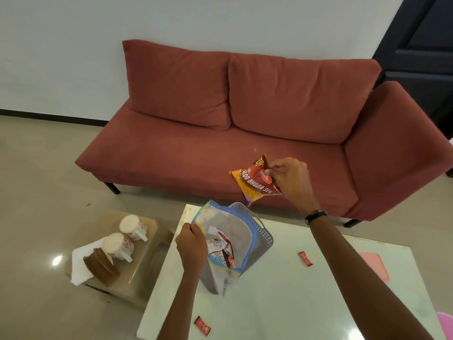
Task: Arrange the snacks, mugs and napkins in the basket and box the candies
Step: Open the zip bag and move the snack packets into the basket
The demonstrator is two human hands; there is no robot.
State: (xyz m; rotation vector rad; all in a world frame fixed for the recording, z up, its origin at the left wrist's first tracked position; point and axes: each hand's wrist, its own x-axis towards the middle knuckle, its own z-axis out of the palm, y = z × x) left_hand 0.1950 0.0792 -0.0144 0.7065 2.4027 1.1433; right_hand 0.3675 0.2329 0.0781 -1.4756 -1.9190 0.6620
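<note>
A red and yellow snack packet (256, 181) is held in the air above the far edge of the white tabletop (294, 290), pinched at its upper corner by the fingers of the right hand (289, 177), with the red sofa (220, 143) behind it. Just below it, a clear zip bag with a blue rim (224, 244) is gripped at its mouth by the clenched left hand (191, 244); small red and white candy wrappers (221, 249) can be seen through the plastic. The bag is held up in front of a grey perforated basket (263, 235) that stands on the tabletop. Two loose red candies are left on the tabletop, one (306, 258) to the right of the basket and one (202, 325) near the front edge. On a low side table (144, 273) to the left, two white mugs with red print (126, 238) are lying beside white napkins (79, 266) under a brown wooden holder (101, 267).
</note>
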